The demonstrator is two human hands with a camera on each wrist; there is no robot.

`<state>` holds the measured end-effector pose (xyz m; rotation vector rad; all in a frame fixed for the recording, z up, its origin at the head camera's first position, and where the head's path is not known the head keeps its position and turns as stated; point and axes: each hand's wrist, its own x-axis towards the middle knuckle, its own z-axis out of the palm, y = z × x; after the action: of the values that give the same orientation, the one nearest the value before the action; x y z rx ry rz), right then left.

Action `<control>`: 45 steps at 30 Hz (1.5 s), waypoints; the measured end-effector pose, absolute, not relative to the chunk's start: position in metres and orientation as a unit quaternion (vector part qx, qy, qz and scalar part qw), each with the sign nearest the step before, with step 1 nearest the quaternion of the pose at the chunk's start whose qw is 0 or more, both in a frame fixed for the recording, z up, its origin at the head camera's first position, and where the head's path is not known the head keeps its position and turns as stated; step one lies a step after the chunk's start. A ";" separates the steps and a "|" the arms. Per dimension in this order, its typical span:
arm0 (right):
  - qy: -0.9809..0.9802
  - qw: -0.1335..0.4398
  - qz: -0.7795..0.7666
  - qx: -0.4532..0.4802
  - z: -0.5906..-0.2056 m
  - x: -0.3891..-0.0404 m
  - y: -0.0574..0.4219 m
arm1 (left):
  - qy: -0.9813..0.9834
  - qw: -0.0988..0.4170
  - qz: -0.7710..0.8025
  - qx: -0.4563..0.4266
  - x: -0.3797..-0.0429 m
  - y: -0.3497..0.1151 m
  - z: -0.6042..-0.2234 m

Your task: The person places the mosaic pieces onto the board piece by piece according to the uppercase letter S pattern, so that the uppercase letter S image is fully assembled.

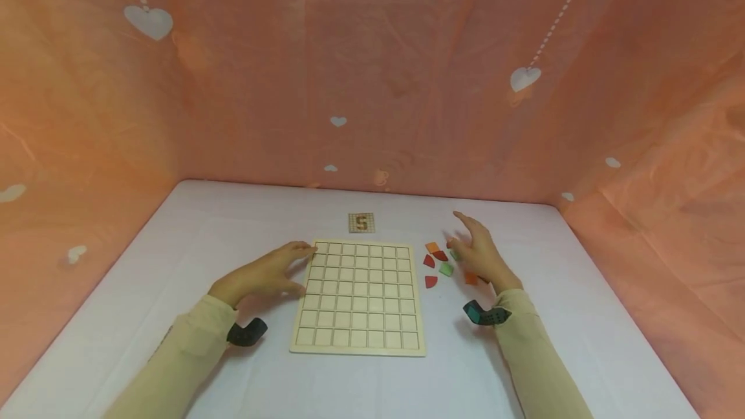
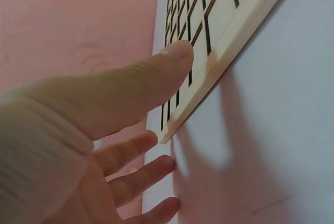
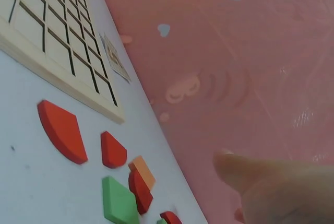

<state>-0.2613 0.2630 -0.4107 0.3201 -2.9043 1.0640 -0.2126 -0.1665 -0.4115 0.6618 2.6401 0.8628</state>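
A pale wooden board point(image 1: 361, 296) with a square grid lies flat on the table. My left hand point(image 1: 270, 273) is at its left edge, thumb and fingers spread; in the left wrist view the thumb point(image 2: 156, 75) overlaps the board's edge, and whether it touches cannot be told. Right of the board lie small coloured tiles: red quarter-rounds point(image 1: 431, 282), a green tile point(image 1: 446, 269) and orange squares point(image 1: 431, 247). Over the far side of these tiles hovers my right hand point(image 1: 480, 254), fingers extended and holding nothing visible. It partly hides some tiles.
A small square card point(image 1: 361, 222) with a brown S- or 5-shaped figure on a grid lies behind the board. White cloth covers the table point(image 1: 262, 380). A pink-orange curtain point(image 1: 262, 83) with pale hearts surrounds the back and sides.
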 end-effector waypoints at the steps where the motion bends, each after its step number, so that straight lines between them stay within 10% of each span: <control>1: -0.933 0.017 0.345 0.103 -0.411 -0.263 0.265 | 0.916 0.143 0.297 0.231 -0.213 -0.166 -0.412; 28: -0.930 -0.063 0.359 0.046 -0.412 -0.258 0.289 | 0.926 0.139 0.271 0.225 -0.214 -0.164 -0.418; 45: -0.921 0.023 0.378 0.093 -0.437 -0.268 0.274 | 0.927 0.132 0.272 0.222 -0.211 -0.165 -0.417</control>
<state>-0.2676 0.2742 -0.4374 0.2894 -2.8503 1.1710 -0.2111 -0.1647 -0.4170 0.6447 2.6900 0.7883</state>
